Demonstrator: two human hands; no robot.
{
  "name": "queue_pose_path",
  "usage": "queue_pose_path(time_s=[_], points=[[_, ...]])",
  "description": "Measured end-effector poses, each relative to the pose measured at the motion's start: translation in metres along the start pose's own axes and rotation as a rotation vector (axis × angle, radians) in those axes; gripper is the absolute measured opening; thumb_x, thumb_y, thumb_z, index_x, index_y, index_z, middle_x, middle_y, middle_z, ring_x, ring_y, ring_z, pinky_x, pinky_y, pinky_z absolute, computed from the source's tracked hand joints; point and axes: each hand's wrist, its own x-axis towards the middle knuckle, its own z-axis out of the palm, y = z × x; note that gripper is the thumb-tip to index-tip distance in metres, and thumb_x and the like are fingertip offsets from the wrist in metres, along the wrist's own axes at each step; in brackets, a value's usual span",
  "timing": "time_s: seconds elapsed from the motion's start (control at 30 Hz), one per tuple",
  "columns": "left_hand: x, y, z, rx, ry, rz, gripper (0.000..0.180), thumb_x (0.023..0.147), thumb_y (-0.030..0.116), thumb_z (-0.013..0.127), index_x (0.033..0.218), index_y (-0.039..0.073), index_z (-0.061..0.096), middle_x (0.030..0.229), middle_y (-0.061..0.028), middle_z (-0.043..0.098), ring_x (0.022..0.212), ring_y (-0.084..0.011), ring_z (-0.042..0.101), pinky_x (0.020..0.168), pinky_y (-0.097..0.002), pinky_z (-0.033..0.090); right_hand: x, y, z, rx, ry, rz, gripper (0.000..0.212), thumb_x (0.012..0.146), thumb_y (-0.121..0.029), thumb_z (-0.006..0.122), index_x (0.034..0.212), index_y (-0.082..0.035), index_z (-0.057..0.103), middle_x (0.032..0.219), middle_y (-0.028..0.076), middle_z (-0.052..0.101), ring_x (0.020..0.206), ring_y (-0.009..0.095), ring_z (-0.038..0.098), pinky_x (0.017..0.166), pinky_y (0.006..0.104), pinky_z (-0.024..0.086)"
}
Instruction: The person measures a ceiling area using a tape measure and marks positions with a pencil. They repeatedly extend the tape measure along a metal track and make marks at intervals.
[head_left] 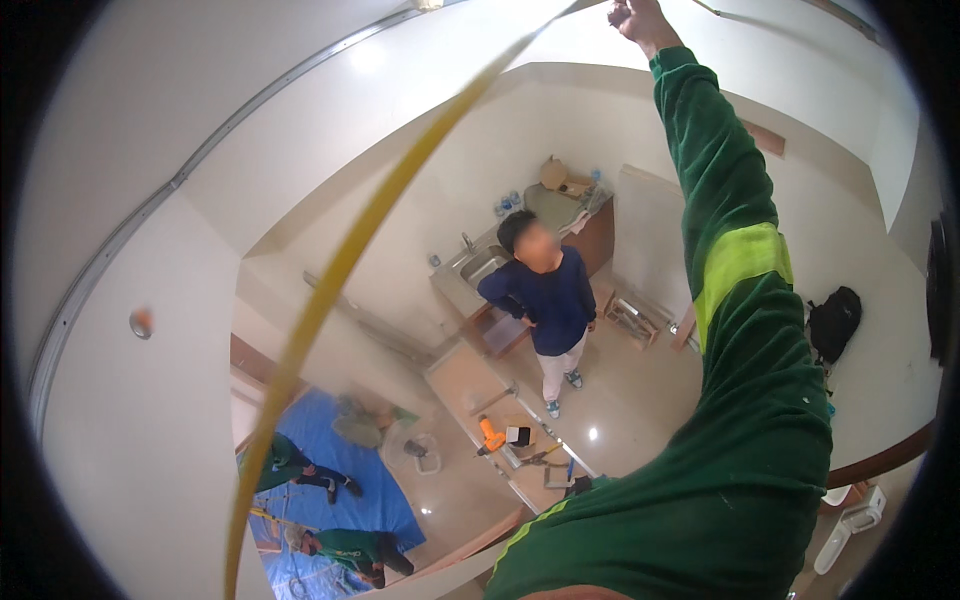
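Observation:
My right arm, in a green sleeve with a lime band, reaches up to the ceiling. At the top edge of the view my right hand [643, 25] is closed with its fingers curled, partly cut off by the frame. The yellow blade of a tape measure [372, 218] runs past close in front of me, from beside that hand down to the lower left edge. It seems gripped at its upper end, though the exact contact is cut off. The tape's case does not show. My left hand is out of view.
Below stands a person in a dark blue top [555, 300] near a sink [485, 263]. An orange drill [490, 434] and other tools lie on a board platform. Two people in green work on a blue tarp [395, 500]. A metal channel [175, 183] lines the upper left.

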Motion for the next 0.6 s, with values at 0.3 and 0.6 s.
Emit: queue_pose_path(time_s=[0.3, 0.6], points=[[-0.011, -0.015, 0.015, -0.256, -0.361, -0.001, 0.038, 0.103, 0.034, 0.069, 0.095, -0.003, 0.071, 0.074, -0.0079, 0.061, 0.061, -0.0172, 0.054, 0.053, -0.0330, 0.045, 0.045, 0.003, -0.030, 0.093, 0.026, 0.036, 0.064, 0.110, -0.061, 0.040, 0.107, -0.006, 0.073, 0.081, 0.003, 0.061, 0.056, 0.015, 0.052, 0.042, 0.0266, 0.038], [-0.051, -0.074, -0.023, 0.133, -0.353, 0.094, 0.037, 0.094, 0.034, 0.078, 0.090, -0.003, 0.076, 0.086, -0.0203, 0.069, 0.081, -0.0382, 0.065, 0.074, -0.0486, 0.052, 0.051, 0.012, -0.037, 0.039, -0.053, -0.114, 0.046, 0.108, -0.048, 0.053, 0.120, -0.007, 0.068, 0.094, 0.007, 0.069, 0.059, 0.016, 0.061, 0.037, 0.0269, 0.038]])
